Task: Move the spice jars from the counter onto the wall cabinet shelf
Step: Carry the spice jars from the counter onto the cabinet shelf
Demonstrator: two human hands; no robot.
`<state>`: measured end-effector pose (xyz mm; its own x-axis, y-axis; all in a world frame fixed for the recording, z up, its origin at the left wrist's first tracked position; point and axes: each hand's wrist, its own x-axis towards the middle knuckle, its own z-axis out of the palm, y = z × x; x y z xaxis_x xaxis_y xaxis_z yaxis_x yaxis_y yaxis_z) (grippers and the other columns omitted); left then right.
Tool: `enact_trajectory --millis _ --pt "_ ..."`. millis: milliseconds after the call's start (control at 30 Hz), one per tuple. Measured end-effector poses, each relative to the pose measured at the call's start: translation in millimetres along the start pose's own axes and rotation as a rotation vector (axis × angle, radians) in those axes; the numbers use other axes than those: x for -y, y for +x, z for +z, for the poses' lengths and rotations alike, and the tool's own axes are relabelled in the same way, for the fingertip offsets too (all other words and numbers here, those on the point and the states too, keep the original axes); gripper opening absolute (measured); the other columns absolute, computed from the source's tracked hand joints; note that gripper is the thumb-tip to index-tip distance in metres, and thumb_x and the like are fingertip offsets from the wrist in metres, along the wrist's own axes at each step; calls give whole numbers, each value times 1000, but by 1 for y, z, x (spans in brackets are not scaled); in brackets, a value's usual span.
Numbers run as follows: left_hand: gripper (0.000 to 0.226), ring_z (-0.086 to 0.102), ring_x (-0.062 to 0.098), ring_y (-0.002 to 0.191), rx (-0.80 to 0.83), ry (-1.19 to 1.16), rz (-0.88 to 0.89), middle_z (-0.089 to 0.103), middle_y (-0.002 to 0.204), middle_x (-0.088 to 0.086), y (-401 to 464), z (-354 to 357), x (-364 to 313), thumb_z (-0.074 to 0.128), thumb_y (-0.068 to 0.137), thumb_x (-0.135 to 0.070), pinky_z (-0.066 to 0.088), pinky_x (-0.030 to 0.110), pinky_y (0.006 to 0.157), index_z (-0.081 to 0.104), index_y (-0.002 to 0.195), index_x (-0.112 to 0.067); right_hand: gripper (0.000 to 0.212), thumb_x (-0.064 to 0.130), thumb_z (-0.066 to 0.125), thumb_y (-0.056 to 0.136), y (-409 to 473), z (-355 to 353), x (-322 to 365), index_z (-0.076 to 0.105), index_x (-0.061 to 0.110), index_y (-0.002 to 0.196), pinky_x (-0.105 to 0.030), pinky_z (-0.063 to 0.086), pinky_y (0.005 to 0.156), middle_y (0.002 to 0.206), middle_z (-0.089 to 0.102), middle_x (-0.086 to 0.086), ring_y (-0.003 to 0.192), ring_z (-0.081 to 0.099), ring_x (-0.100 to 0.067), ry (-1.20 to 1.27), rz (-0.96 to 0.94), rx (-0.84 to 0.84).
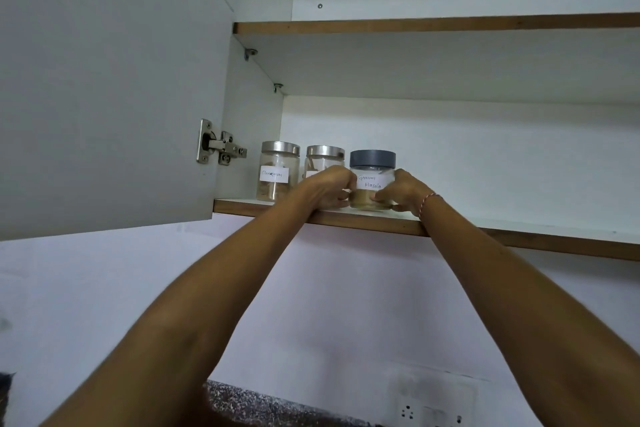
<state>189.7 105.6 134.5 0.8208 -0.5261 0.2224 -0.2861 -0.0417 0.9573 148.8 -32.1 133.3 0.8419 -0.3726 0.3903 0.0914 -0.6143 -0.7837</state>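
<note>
Three spice jars stand in a row on the lower cabinet shelf [519,234]. At the left is a glass jar with a silver lid [276,170] labelled cinnamon. Beside it a second silver-lidded jar [325,159] is half hidden behind my left hand. The third, a grey-lidded jar [372,180] labelled Garam Masala, rests on the shelf near its front edge. My left hand [327,187] grips its left side and my right hand [407,192] grips its right side, with thumbs across the front.
The cabinet door [104,87] hangs open at the left on a metal hinge [220,146]. An upper shelf [433,24] runs above. The lower shelf is bare to the right of the jars. A speckled counter edge [263,406] and a wall socket [429,409] lie below.
</note>
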Motion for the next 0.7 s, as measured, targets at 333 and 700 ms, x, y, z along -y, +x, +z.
enact_trajectory --millis 333,700 --pt "27 41 18 56 -164 404 187 47 66 19 4 0 11 33 87 2 38 26 51 40 63 -8 38 -5 55 85 0 2 0 45 1 121 -40 46 98 132 49 -19 118 51 -31 -174 13 26" --pt "49 43 33 130 -779 922 758 42 143 20 -36 32 43 37 93 -10 37 42 104 37 141 -10 49 22 46 95 -79 -8 -22 33 7 140 -39 39 97 141 43 -13 129 40 -29 -529 -427 -493"
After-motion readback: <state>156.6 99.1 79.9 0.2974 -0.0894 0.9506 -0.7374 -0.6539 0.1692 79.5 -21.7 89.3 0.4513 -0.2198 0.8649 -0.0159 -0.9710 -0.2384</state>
